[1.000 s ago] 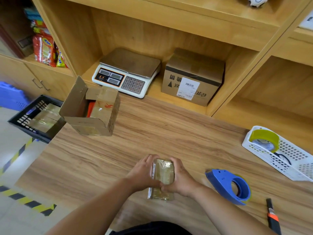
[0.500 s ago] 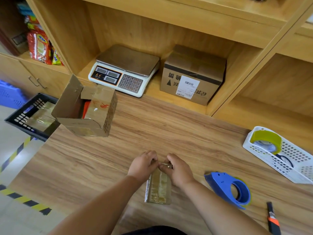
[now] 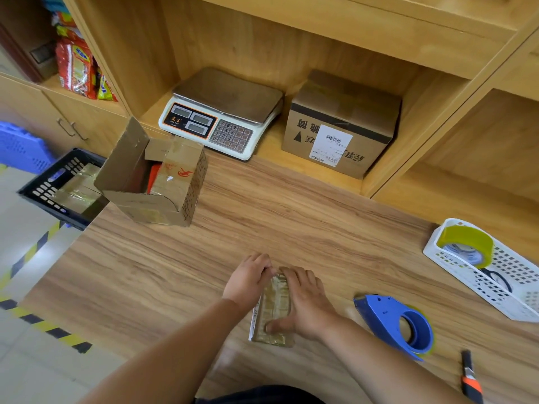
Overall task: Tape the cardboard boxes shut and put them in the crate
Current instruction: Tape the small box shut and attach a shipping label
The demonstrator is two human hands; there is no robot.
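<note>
**Hands on a small taped box [image 3: 272, 312] at the desk's [image 3: 291, 223] front edge**

The left hand [image 3: 248, 282] is curling its fingers round the box's far end. The right hand [image 3: 307, 301] is lying flat on it, thumb pressing. Off the desk's left edge, a black crate [image 3: 46, 191] is holding taped boxes [image 3: 77, 189]. An open carton [image 3: 159, 207] at the far left corner is half hiding something red.

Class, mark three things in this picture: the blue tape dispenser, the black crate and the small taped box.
blue tape dispenser [image 3: 380, 312], head view, on its blue side plate.
black crate [image 3: 46, 189], head view, on its perforated side wall.
small taped box [image 3: 275, 301], head view, on its shiny top face.
</note>
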